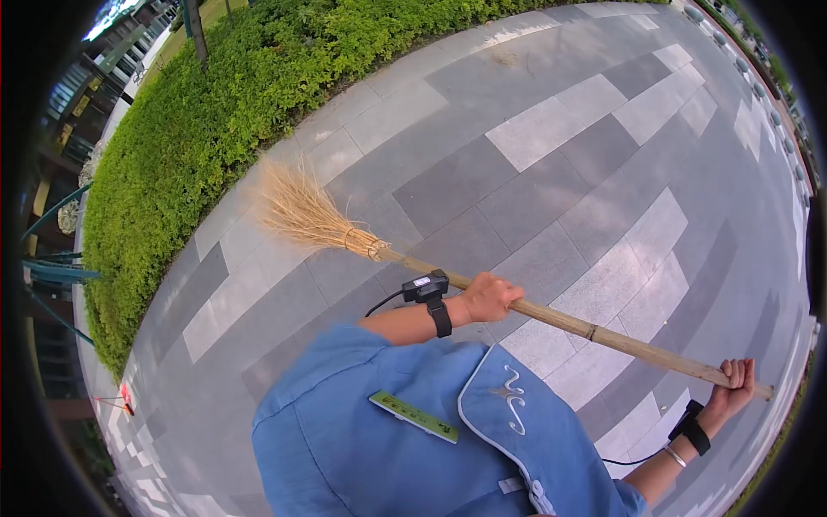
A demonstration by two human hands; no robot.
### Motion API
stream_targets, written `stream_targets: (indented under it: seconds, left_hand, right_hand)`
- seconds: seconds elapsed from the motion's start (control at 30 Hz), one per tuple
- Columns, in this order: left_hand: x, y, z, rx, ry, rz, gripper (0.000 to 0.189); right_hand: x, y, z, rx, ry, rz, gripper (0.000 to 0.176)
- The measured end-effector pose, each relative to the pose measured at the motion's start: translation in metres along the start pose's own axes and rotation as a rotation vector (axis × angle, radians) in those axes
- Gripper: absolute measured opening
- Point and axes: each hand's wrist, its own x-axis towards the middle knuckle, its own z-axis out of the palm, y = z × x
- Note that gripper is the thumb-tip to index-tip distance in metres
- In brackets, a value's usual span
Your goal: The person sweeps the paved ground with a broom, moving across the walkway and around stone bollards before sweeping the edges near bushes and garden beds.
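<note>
A long straw broom with a bamboo handle point(633, 346) slants across the view, from upper left to lower right. Its bristles point(297, 207) fan out near the hedge side, a little blurred, close to the paving. My left hand point(491, 298) is wrapped round the handle, not far below the bound straw. Close to the handle's far end, my right hand point(734, 388) grips it with fingers curled over. Black strapped devices with cables sit on both wrists, and a bracelet shows on the right one.
Grey paving slabs point(530, 202) spread all around. A trimmed green hedge point(207, 138) borders them at upper left. Rounded stones point(758, 90) line the right edge. A small red object point(127, 398) stands at lower left, near teal metal bars point(60, 272).
</note>
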Motion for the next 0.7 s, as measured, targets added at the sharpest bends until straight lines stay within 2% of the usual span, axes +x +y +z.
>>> stream_targets:
  seconds: [0.03,0.1,0.2,0.23,0.33,0.43,0.47,0.5,0.53,0.57,0.6,0.7]
  left_hand:
    - [-0.012,-0.001,0.012,-0.023,0.012,-0.058,0.009]
    - [-0.027,-0.005,0.026,-0.039,-0.018,-0.206,0.007]
    - [-0.034,-0.035,0.065,0.028,0.040,-0.374,0.005]
    - [-0.023,-0.045,0.070,0.026,0.037,-0.404,0.004]
    - [0.035,-0.075,0.093,0.036,0.172,-0.398,0.006]
    - [0.135,-0.099,0.117,-0.073,0.129,-0.241,0.008]
    - [0.174,-0.094,0.122,-0.155,0.111,-0.191,0.009]
    - [0.218,-0.085,0.124,-0.234,0.096,-0.139,0.010]
    - [0.261,-0.073,0.120,-0.292,0.050,-0.077,0.010]
    - [0.302,-0.061,0.128,-0.376,0.057,0.018,0.010]
    - [0.342,-0.048,0.119,-0.390,0.056,0.120,0.009]
    - [0.451,-0.027,0.115,-0.407,0.038,0.389,0.011]
  right_hand:
    - [0.027,0.015,0.005,-0.004,0.065,0.047,0.021]
    - [0.085,0.049,0.011,-0.020,0.049,0.165,0.018]
    - [0.168,0.115,0.057,-0.087,-0.094,0.309,0.015]
    - [0.198,0.132,0.063,-0.056,-0.179,0.363,0.013]
    - [0.276,0.147,0.081,-0.084,-0.217,0.348,0.013]
    - [0.352,0.095,0.053,-0.162,-0.153,0.254,0.014]
    - [0.371,0.058,0.038,-0.179,-0.153,0.225,0.015]
    - [0.376,0.018,0.044,-0.236,-0.055,0.193,0.020]
    - [0.377,-0.028,0.044,-0.273,-0.018,0.120,0.021]
    - [0.370,-0.078,0.053,-0.361,0.162,0.039,0.023]
    - [0.364,-0.133,0.035,-0.323,0.072,-0.079,0.021]
    - [0.322,-0.148,0.101,-0.303,0.202,-0.405,0.029]
